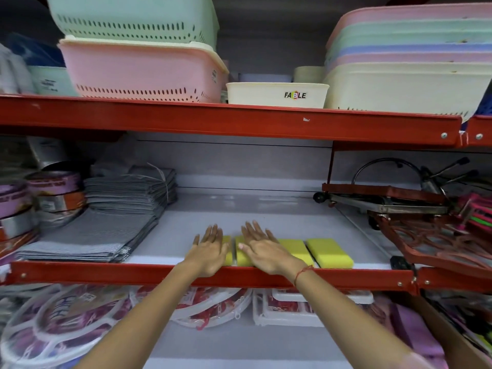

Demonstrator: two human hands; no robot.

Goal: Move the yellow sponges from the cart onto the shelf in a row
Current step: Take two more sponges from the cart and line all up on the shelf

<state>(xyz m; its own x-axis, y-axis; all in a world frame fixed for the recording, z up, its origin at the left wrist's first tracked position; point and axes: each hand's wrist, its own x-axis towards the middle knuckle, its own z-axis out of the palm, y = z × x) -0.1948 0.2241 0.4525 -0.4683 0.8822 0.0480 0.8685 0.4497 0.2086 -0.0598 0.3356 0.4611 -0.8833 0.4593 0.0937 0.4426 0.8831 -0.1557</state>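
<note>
Flat and open, both our hands lay palm-down on the yellow sponges (329, 252) with fingers spread, pressing rather than gripping; neither hand had closed around anything. Our left hand (210, 249) covered the leftmost sponge, and our right hand (262, 247) covered the next one along, both just behind the red front rail (213, 275) of the shelf. Two more sponges lay bare to the right of our right hand, also just behind that rail, so we counted four in a row, each nearly touching its neighbour. We judged the step to be squaring up the row, and to do it well we would have kept the palms light, since sponge squashes and springs back crooked under weight. Nudging the two covered sponges until their front edges matched the bare pair, parallel to the rail, seemed the right aim. Folded grey cloths (111, 225) sat well left of the rail's middle, clear of the work. We could not see the cart from here.
</note>
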